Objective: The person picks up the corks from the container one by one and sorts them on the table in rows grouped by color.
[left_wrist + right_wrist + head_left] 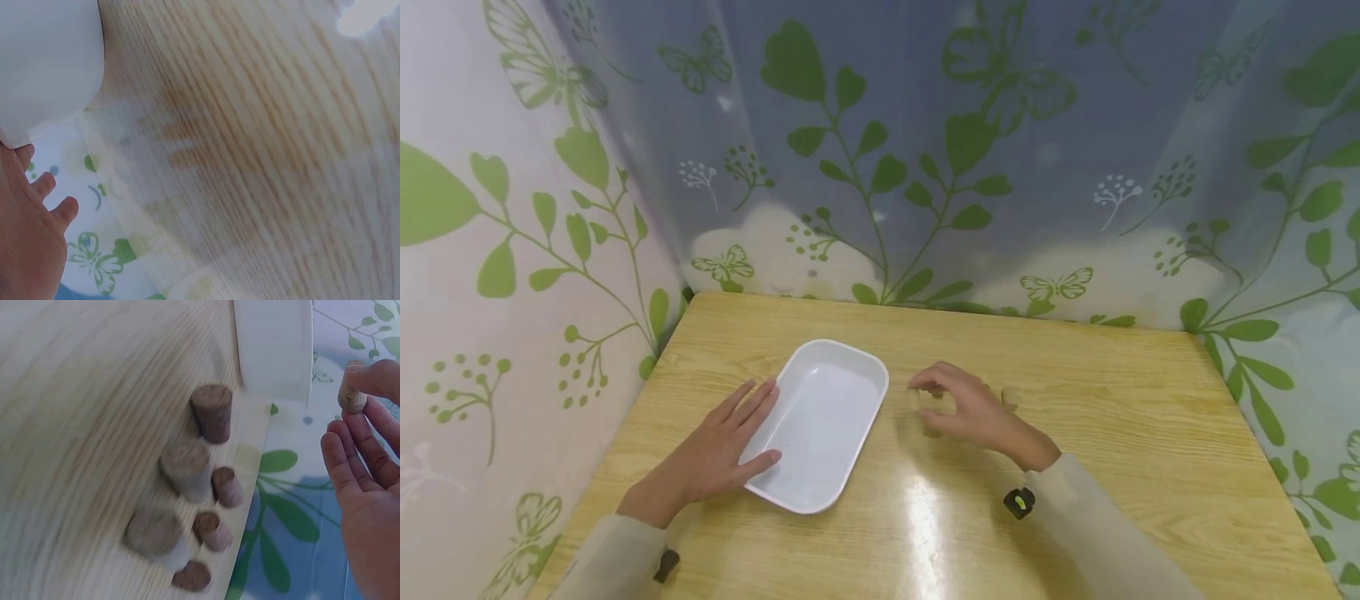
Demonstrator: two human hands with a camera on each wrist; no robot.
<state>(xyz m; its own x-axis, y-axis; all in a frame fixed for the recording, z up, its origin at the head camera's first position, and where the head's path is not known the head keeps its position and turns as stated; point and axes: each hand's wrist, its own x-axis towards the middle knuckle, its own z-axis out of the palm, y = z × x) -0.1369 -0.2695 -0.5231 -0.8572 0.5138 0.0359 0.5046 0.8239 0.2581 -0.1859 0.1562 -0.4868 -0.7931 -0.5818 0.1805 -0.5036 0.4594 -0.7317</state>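
A cork stopper (352, 397), pale and speckled, is pinched between the thumb and fingertips of my right hand (977, 414), above the table just right of the white tray (823, 421). Below that hand several more corks stand on the wood, mostly hidden by it in the head view. The right wrist view shows a wide dark cork (214, 414), a wide paler cork (187, 469) and smaller brown ones such as this cork (227, 487). My left hand (718, 454) rests on the tray's left rim with its fingers extended and thumb over the inside.
The wooden table (1112, 467) runs back to a patterned curtain (917, 167) with leaves and butterflies. More of this cloth hangs along the left and right sides. A bright reflection lies on the wood near the front.
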